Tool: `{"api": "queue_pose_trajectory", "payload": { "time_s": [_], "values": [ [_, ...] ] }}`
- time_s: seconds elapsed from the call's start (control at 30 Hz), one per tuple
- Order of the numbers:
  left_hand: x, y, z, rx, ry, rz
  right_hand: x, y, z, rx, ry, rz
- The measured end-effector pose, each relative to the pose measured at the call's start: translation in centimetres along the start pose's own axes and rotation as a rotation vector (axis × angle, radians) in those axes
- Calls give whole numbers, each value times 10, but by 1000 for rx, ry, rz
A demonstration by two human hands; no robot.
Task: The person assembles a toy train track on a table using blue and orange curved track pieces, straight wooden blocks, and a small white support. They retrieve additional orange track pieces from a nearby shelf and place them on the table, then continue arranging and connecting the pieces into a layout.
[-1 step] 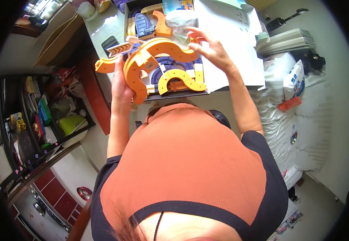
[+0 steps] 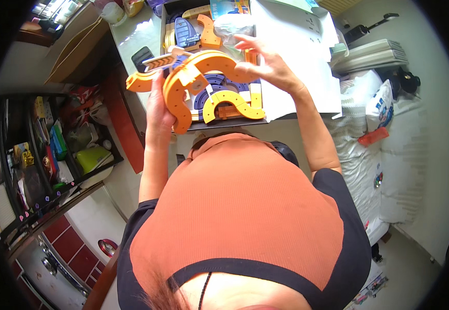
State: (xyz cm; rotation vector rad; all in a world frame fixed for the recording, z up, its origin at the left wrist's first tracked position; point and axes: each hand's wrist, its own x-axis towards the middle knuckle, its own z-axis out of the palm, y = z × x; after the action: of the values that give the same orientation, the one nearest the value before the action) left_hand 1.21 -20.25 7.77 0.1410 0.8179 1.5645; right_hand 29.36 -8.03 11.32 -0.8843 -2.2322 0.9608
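2 hands: both on 1 orange curved track assembly (image 2: 204,66), held up above the table (image 2: 131,36) in front of the chest.
Change: none that shows against the paired frame; same grip, same pose, so the piece is being held, not moved.
Left hand (image 2: 158,111): closed around the lower left leg of the curve, thumb side toward the body.
Right hand (image 2: 268,67): fingers spread, tips pressing the upper right end of the curve; not a full wrap.
Assembly shape: thick C-arc with raised side walls, a short orange stub (image 2: 139,81) sticking out left, a small striped flat part (image 2: 160,62) on top.
Material: looks like matte, rigid moulded plastic, smooth edges; a judgement from colour and sheen.
Below it: open box (image 2: 224,124) with a yellow-orange S-shaped piece (image 2: 232,103) and dark blue ribbed arcs (image 2: 217,82) lying flat.
Nearby: white paper sheet (image 2: 297,51) just right of the box, clear plastic bag (image 2: 229,23) behind, dark phone (image 2: 143,54) to the left.
Surroundings: white quilted bedding (image 2: 390,155) on the right, cluttered shelf (image 2: 54,144) on the left.
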Motion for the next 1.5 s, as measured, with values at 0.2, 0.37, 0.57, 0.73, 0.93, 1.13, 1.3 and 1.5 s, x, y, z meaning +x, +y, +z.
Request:
{"api": "queue_pose_trajectory", "payload": {
  "time_s": [0.2,0.37,0.57,0.73,0.93,1.13,1.3,1.5],
  "values": [
    [13,-31,26,118,-204,-59,20,0,17,117,-51,-91],
    [-9,-26,28,329,-263,227,15,29,1,575,-137,62],
    [-22,-37,47,339,-187,316,4,24,8,767,-222,-1],
    [-32,-45,62,419,-11,460,-2,11,19,148,94,-334],
    [-28,-44,71,530,55,477,-9,-3,41,195,93,-127],
    [-4,-62,72,154,-30,578,-13,-23,58,991,-199,451],
    [27,-71,65,299,92,656,-10,-19,67,1184,-154,407],
    [37,-73,70,309,178,776,-5,-23,78,1153,-36,441]
  ]
}}
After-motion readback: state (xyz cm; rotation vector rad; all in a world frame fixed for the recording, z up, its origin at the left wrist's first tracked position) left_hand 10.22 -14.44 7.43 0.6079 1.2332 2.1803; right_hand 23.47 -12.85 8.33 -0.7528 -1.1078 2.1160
